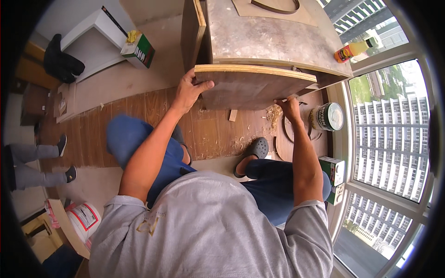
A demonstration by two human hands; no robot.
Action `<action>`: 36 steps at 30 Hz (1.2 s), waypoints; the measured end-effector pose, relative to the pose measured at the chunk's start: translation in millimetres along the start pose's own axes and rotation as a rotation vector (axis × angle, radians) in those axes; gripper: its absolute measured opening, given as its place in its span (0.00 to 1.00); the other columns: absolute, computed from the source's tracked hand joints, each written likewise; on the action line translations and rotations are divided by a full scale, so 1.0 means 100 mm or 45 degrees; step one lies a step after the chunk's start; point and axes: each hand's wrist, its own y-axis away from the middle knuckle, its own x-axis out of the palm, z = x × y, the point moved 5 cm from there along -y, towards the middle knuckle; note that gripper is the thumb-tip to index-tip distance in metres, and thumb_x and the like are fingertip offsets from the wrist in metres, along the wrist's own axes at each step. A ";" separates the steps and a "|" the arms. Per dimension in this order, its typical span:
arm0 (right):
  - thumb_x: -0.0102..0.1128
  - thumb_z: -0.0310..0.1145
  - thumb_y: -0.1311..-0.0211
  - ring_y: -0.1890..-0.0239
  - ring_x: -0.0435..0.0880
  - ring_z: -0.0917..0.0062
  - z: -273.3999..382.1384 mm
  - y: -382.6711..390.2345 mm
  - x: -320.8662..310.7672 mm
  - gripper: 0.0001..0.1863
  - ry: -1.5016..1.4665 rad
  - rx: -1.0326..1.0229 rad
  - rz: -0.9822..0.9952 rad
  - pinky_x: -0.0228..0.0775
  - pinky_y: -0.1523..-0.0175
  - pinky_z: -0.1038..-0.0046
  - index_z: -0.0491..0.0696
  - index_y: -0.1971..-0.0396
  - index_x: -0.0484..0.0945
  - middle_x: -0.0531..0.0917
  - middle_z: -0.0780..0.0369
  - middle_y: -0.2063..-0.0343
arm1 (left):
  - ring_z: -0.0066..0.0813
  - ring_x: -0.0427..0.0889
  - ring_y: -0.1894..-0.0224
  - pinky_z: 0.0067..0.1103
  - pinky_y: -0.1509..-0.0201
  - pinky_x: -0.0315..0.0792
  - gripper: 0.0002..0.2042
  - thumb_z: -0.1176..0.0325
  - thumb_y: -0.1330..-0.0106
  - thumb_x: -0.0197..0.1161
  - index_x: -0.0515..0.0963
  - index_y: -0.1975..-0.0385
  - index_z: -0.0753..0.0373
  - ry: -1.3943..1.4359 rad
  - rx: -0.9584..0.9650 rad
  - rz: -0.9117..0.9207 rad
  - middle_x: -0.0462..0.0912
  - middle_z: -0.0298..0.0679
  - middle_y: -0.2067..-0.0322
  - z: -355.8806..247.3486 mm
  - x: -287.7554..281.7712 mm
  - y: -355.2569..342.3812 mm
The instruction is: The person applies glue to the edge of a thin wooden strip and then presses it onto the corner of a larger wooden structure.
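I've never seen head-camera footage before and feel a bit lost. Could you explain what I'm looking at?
There is no machine here, just a person working bare-handed. The single picture comes from a wide fisheye camera worn on the head, looking down, so straight edges bend near its rim. The left hand grips the left end of a wooden panel with a pale plywood edge; the right hand holds it near its lower right corner. Beyond it is a cabinet: a curved brown strip lies on top, and a bottle is near the right corner. Wood shavings litter the floor.
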 end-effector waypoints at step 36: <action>0.76 0.35 0.38 0.45 0.85 0.63 0.70 0.23 -0.60 0.22 0.088 -0.068 -0.086 0.75 0.38 0.65 0.43 0.45 0.85 0.87 0.52 0.48 | 0.21 0.73 0.62 0.22 0.54 0.70 0.20 0.56 0.33 0.78 0.79 0.58 0.66 -0.535 0.276 -0.100 0.77 0.30 0.67 0.01 -0.19 -0.27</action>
